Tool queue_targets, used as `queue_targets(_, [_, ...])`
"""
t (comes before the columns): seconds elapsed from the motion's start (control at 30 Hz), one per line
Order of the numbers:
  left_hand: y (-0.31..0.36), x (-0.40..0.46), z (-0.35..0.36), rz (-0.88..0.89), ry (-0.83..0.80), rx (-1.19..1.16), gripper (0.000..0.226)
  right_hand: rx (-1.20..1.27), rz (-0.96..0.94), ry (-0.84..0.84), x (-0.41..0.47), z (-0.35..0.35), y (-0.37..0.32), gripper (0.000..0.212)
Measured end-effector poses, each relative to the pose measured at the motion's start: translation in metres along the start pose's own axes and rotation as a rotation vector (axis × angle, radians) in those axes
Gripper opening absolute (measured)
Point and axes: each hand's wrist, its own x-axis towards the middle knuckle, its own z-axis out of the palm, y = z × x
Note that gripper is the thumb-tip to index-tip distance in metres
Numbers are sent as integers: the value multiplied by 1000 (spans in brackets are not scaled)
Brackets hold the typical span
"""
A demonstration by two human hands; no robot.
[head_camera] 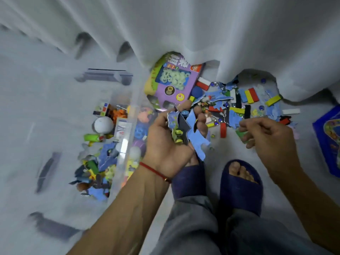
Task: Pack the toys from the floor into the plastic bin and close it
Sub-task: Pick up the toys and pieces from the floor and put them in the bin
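- Left hand [171, 137]: fingers curled around a handful of puzzle pieces [195, 131], blue and printed, palm up.
- Right hand [266, 133]: fingertips pinched on a small green piece [242, 134], just beside the loose toys.
- Plastic bin [127, 129]: its clear rim lies just left of the left fingers, part-filled. Judged best: carry the handful over the rim before letting go.
- Floor toys [239, 102]: beyond both sets of fingertips, crowding the curtain [202, 24] hem; a purple box [173, 83] lies there too.
- Open floor sits between the hands, above the slippers [241, 188].

The plastic bin [127, 129] stands left of the toys [239, 103] strewn below the curtain [202, 34].
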Motion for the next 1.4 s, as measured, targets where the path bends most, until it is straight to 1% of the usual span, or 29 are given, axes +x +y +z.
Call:
queue_targets(0.03, [20, -15, -2, 84, -2, -24, 30, -1, 11, -22, -5, 2, -4, 18])
queue_targets(0.1, [61, -46, -10, 246, 58, -84, 27, -7, 33, -89, -16, 10, -10, 18])
queue_targets(0.2, [112, -72, -40, 406, 236, -175, 31, -1, 128, -214, -31, 17, -19, 17])
queue_targets(0.27, [137, -77, -56, 470, 382, -138, 33, -22, 158, -286, -37, 18, -21, 18])
queue_targets(0.33, [152, -76, -61, 459, 524, 22, 34, -41, 166, -329, -41, 16, -21, 19])
queue_targets(0.43, [155, -72, -53, 331, 635, 361, 37, -72, 177, -334, -42, 12, -14, 19])
queue_targets(0.47, [153, -70, -49, 325, 693, 532, 36, -95, 175, -330, -42, 11, -11, 19])
queue_targets(0.5, [150, -66, -47, 354, 755, 755, 38, -128, 166, -326, -42, 11, -7, 19])
queue_targets(0.53, [145, -64, -42, 444, 809, 1005, 44, -161, 157, -319, -41, 11, -2, 19])
queue_targets(0.57, [139, -60, -38, 593, 808, 1228, 49, -189, 148, -313, -40, 12, 4, 19])
queue_targets(0.6, [129, -60, -29, 767, 752, 1389, 49, -219, 138, -305, -39, 14, 10, 18])
queue_targets(0.63, [115, -57, -19, 929, 654, 1489, 45, -259, 125, -294, -36, 17, 16, 16])
queue_targets(0.67, [97, -52, -10, 1041, 537, 1545, 39, -320, 109, -285, -33, 21, 24, 15])
queue_targets(0.7, [76, -45, 0, 1079, 432, 1578, 34, -401, 85, -285, -30, 26, 32, 16])
queue_targets(0.73, [54, -32, 2, 1040, 358, 1616, 29, -484, 54, -288, -26, 31, 40, 22])
queue_targets(0.77, [33, -16, -1, 961, 315, 1656, 26, -547, 20, -292, -21, 37, 48, 31])
queue_targets(0.87, [-15, 47, -47, 663, 313, 1755, 26, -661, -65, -314, -7, 55, 68, 49])
queue_targets(0.93, [-30, 77, -81, 545, 340, 1852, 30, -760, -150, -334, 1, 67, 79, 60])
queue_targets(0.97, [-33, 87, -94, 532, 358, 1896, 34, -798, -193, -334, 4, 72, 85, 65])
queue_targets(1.03, [-37, 102, -113, 569, 370, 1956, 41, -840, -257, -323, 12, 81, 95, 71])
queue_targets(1.13, [-44, 112, -122, 622, 340, 2010, 49, -879, -293, -297, 22, 93, 102, 69])
queue_targets(1.2, [-48, 118, -123, 680, 321, 2038, 54, -866, -321, -313, 28, 97, 103, 65])
queue_targets(1.27, [-48, 122, -123, 731, 302, 2053, 53, -835, -339, -360, 35, 98, 106, 61])
queue_targets(1.4, [-43, 130, -124, 762, 281, 2125, 44, -809, -413, -406, 47, 96, 119, 52])
